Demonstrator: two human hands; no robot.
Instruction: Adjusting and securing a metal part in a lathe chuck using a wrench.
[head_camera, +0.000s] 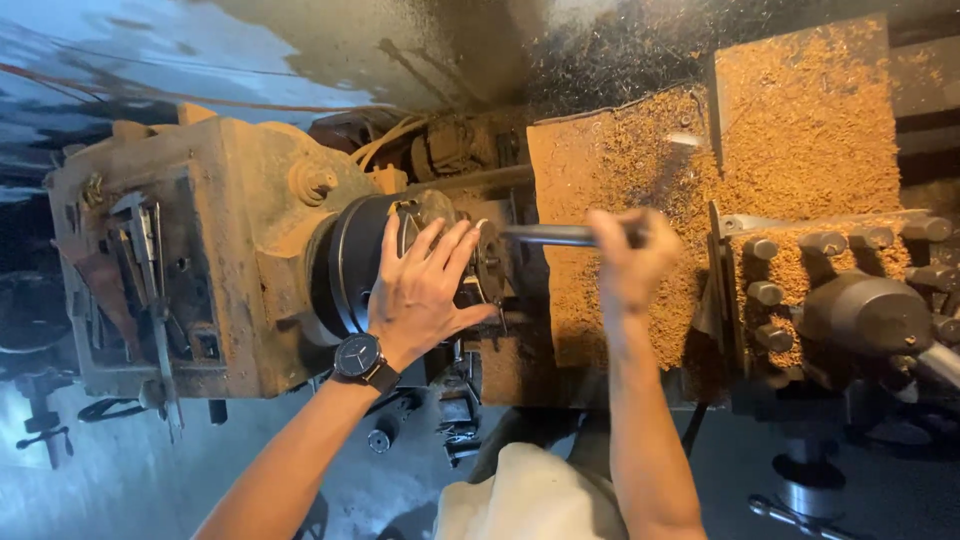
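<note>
- While the left hand (425, 295) lay spread flat on the lathe chuck (365, 262), the metal rod (555, 235) jutted from that chuck.
- The blurred right hand (630, 260) was closed round the rod, away from the chuck.

Dark round lathe chuck (352, 262) on rusty headstock; grey steel rod (548, 235) horizontal from its face.

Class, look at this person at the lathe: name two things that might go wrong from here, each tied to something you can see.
1. The left hand, with a wristwatch on that arm, lies flat on the chuck; if the chuck turned, hand or watch might catch.
2. The right hand holds the metal bar near one end and looks blurred; the bar might slip or swing.
</note>
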